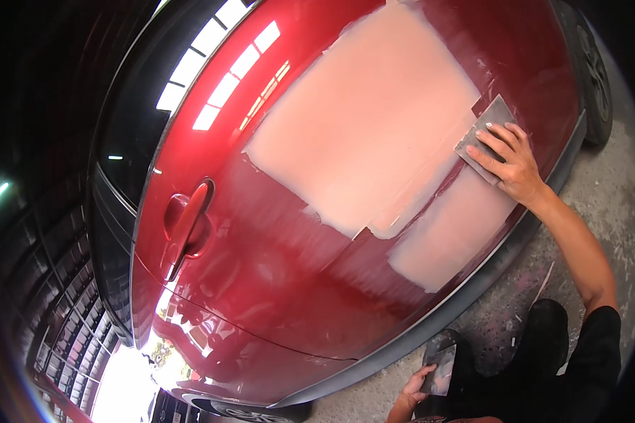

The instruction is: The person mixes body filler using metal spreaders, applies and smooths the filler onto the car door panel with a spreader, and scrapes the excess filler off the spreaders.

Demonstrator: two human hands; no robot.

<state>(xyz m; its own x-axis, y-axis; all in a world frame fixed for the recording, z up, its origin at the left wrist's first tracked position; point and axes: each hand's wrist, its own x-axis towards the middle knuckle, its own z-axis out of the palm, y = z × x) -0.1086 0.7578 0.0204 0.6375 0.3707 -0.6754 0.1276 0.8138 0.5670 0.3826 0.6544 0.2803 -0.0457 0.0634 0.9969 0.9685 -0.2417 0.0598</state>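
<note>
On the red car door (261, 254), my right hand (511, 158) presses a flat grey filler spreader (499, 113) against the panel, fingers laid across its face. It rests at the edge of a large, pale pink filler patch (367, 113). A second, smaller filler patch (455, 225) lies below, with a strip of dark red paint between the two. Low in the view, close to my body, my left hand (418, 384) grips a small flat plate (442, 370) with pinkish smears on it. Part of that hand's fingers is hidden behind the plate.
A red door handle (189, 225) stands out from the panel on the left. Dark trim (374, 366) runs along the car's lower edge, with a wheel (596, 77) at upper right. Stained concrete floor (501, 303) and my dark-clothed legs (543, 338) are below.
</note>
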